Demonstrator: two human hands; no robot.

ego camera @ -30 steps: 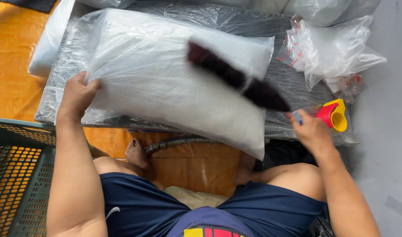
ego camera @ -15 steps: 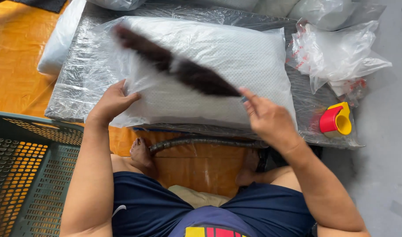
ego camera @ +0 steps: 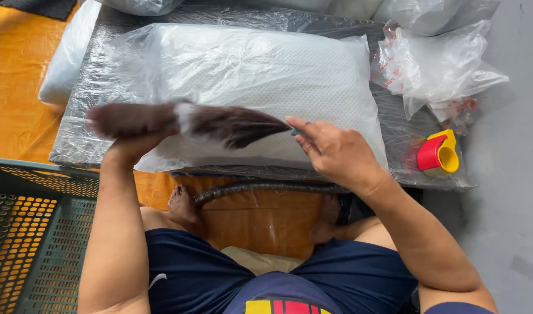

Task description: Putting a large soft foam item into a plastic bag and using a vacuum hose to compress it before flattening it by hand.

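So the hair bundle point(ego camera: 185, 122) has swung flat across the pillow's point(ego camera: 255, 87) 6 o'clock edge, left hand point(ego camera: 132, 148) gripping its blurry end and right hand point(ego camera: 333, 154) pinching the tip, basically ready for laying down.

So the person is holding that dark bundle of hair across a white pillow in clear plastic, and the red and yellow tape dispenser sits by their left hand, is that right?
Not quite. The head view shows the tape dispenser on the person's right, beyond the right hand, not by the left hand. The rest holds: both hands hold the dark hair bundle across the plastic-wrapped white pillow.
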